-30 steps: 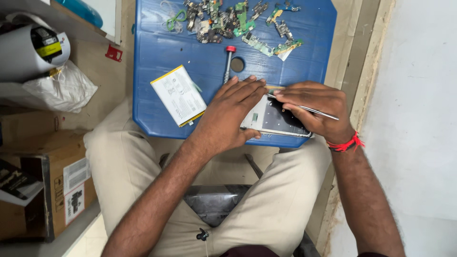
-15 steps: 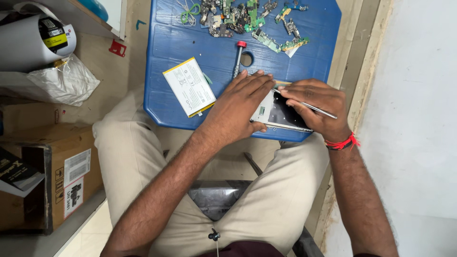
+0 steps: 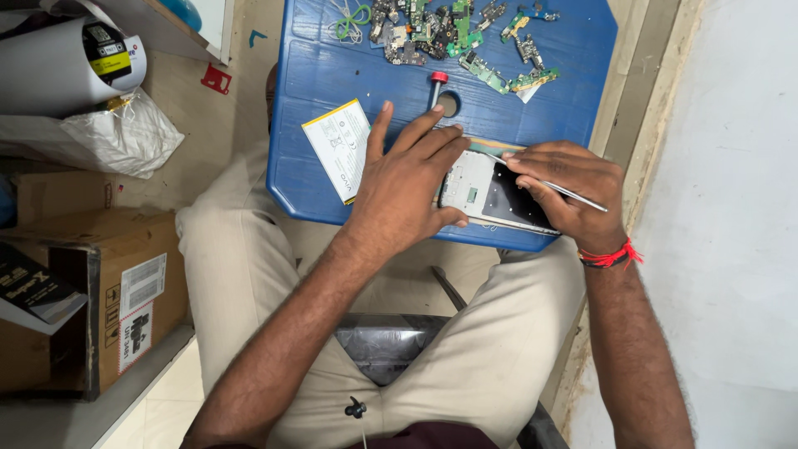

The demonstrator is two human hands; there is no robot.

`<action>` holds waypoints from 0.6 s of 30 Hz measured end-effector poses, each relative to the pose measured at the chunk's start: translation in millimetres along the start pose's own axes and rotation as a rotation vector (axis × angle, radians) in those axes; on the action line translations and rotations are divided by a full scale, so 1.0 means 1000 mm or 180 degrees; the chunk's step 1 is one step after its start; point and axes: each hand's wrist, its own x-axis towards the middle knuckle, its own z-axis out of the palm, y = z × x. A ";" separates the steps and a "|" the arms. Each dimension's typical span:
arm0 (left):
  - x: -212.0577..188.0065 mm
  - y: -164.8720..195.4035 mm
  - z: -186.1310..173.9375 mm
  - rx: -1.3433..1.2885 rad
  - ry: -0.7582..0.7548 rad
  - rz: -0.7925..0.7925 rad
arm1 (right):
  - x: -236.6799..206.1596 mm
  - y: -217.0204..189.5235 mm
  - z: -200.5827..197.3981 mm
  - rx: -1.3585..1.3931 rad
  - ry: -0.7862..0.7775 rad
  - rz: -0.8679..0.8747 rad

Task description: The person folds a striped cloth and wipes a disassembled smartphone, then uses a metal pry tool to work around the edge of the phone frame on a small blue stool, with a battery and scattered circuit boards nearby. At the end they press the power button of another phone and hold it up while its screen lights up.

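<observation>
The phone [image 3: 490,193] is still pinned at frame centre by the flat, open left hand [image 3: 407,179]; tweezers [image 3: 555,188] stay pinched in the right hand [image 3: 569,193], unchanged.

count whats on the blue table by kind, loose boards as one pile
opened phone, under the left hand: 1
thin metal tool, in the right hand: 1
flat battery pack: 1
red-capped screwdriver: 1
pile of circuit boards: 1
green wire loop: 1
total: 6
</observation>
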 end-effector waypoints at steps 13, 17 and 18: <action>0.003 0.000 -0.004 -0.0099 -0.0004 -0.0113 | 0.010 -0.015 -0.008 -0.0236 -0.0195 0.0028; 0.002 -0.001 0.001 -0.0105 0.0052 -0.0080 | 0.014 -0.012 0.005 -0.0272 -0.0202 -0.0030; 0.002 -0.001 0.001 -0.0109 0.0043 -0.0075 | 0.016 -0.011 0.010 -0.0275 -0.0203 -0.0074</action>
